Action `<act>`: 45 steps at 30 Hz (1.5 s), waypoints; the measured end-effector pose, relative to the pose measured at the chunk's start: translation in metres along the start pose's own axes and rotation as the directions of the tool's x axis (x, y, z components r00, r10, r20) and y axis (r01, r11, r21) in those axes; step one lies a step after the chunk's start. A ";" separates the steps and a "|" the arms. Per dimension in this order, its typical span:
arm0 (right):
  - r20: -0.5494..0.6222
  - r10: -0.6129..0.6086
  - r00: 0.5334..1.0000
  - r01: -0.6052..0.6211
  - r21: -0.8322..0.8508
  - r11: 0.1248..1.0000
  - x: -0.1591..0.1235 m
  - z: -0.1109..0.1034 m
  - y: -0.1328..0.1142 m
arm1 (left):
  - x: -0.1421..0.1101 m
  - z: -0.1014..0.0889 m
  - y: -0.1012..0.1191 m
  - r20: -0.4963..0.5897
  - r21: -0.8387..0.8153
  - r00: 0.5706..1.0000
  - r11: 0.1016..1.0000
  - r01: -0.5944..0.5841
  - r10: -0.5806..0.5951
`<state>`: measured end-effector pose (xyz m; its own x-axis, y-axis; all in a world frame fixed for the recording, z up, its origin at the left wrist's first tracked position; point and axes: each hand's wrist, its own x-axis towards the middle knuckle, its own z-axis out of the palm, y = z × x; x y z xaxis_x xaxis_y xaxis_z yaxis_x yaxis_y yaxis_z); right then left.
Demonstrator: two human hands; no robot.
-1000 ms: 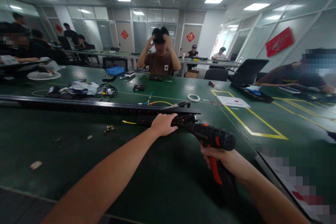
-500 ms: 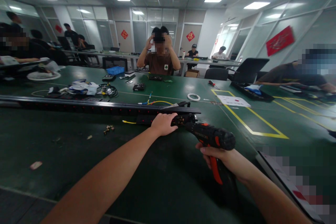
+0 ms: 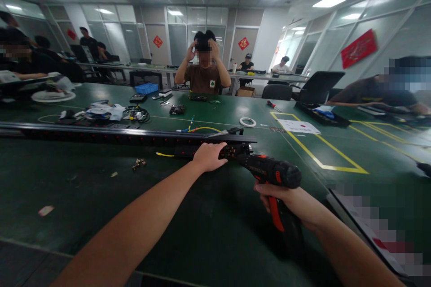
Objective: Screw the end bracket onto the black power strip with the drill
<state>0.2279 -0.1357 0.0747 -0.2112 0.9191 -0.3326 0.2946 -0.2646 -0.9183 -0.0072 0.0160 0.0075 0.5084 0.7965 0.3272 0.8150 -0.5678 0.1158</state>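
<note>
My right hand (image 3: 278, 193) is wrapped round the grip of a black and orange cordless drill (image 3: 269, 170), whose nose points left and away. The drill's tip meets the near end of a black part with brass-coloured fittings (image 3: 234, 151); the exact contact is too dark to make out. My left hand (image 3: 209, 157) grips this black part from above, thumb toward the drill. Just behind lies a long black metal rail (image 3: 117, 136) with red dots along its side. A short yellow wire (image 3: 164, 154) sticks out left of my left hand.
Small brass screws (image 3: 138, 163) lie loose on the green table (image 3: 188, 228). Beyond the rail are a white tape roll (image 3: 248, 122), a red screwdriver (image 3: 272, 105), bundled cables (image 3: 136, 114) and a blue basket (image 3: 147, 88). A person (image 3: 204, 69) sits opposite, hands raised to their head.
The view has shifted slightly. Both hands keep their holds, and the drill stays against the black part.
</note>
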 end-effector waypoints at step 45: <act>0.019 -0.029 0.999 0.030 -0.023 0.999 0.001 -0.002 0.000 | -0.001 -0.001 0.001 0.016 0.006 1.000 1.000 0.024 -0.024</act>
<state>0.2294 -0.1346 0.0749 -0.2371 0.9209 -0.3094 0.3098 -0.2302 -0.9225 -0.0070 0.0144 0.0087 0.4928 0.8132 0.3097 0.8288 -0.5471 0.1177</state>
